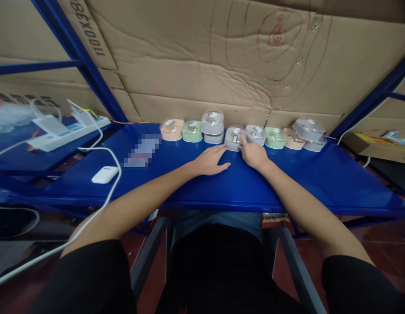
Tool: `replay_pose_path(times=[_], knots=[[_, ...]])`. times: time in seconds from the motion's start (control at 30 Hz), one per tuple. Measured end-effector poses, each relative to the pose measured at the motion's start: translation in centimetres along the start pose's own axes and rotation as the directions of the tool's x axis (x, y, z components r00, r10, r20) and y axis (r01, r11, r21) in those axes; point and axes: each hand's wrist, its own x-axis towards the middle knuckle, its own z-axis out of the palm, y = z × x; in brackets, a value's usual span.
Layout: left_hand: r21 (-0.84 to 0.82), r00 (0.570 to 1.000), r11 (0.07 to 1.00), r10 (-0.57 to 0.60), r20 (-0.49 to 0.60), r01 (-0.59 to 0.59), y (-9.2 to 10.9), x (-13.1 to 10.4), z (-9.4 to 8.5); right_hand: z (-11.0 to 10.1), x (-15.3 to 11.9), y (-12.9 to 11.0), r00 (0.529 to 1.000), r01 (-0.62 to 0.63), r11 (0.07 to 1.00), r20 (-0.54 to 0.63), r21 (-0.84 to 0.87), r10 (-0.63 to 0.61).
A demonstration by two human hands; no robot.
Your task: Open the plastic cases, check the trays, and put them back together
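A small grey plastic box with a clear lid (234, 139) sits on the blue table, slightly forward of a row of similar boxes. My right hand (254, 155) grips its right edge, index finger along the side and the other fingers curled. On the table at its left front corner lies my left hand (210, 161), flat with fingers stretched and thumb apart, holding nothing. Close behind my right hand is another grey box (255, 135). To the left stand two stacked grey boxes (212, 124), a green box (192, 131) and a peach box (172, 130).
Further right are a green box (275, 137), a peach box (294, 138) and stacked grey boxes (308, 131). A white earbud case (104, 174) lies left, near a white cable (115, 163) and power strip (63, 135). Cardboard (176, 56) backs the table.
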Motion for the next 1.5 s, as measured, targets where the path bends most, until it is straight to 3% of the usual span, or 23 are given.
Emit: replay_pose_path(times=[0.43,0.6,0.7,0.87,0.97,1.1,1.33,1.43,1.5], knots=[[0.057,0.997,0.995,-0.081,-0.002,0.081,0.8,2.8,0.6,0.4,1.6,-0.6,0.992,-0.087,0.996,-0.093,-0.017,0.085],[0.091,0.986,0.995,-0.015,-0.166,0.03,1.1,2.5,0.0,0.5,1.9,-0.5,0.99,-0.075,0.997,-0.12,-0.01,0.073],[0.158,0.946,0.986,0.007,-0.325,0.047,1.4,2.3,-1.5,0.6,2.0,-0.4,0.988,-0.07,0.998,-0.139,-0.006,0.069],[0.139,0.817,0.919,-0.249,-0.52,0.369,1.8,3.6,-4.9,0.6,1.7,-0.5,0.987,-0.076,0.997,-0.144,-0.016,0.073],[0.146,0.754,0.826,-0.406,-0.515,0.545,1.9,5.7,-5.8,0.7,1.4,-0.6,0.985,-0.077,0.997,-0.155,-0.019,0.073],[0.091,0.704,0.764,-0.533,-0.469,0.639,1.6,8.3,-5.6,0.9,1.3,-0.6,0.984,-0.057,0.998,-0.167,0.001,0.056],[-0.027,0.684,0.794,-0.539,-0.492,0.607,0.1,8.9,-5.3,0.4,0.8,-0.6,0.978,-0.066,0.996,-0.194,0.053,0.075],[-0.054,0.701,0.842,-0.48,-0.527,0.536,-0.7,7.7,-5.6,0.3,0.7,-0.2,0.966,-0.073,0.99,-0.237,0.118,0.099],[-0.06,0.739,0.898,-0.395,-0.546,0.436,-1.2,6.2,-5.8,0.3,0.9,0.6,0.946,-0.031,0.977,-0.309,0.212,0.097]])
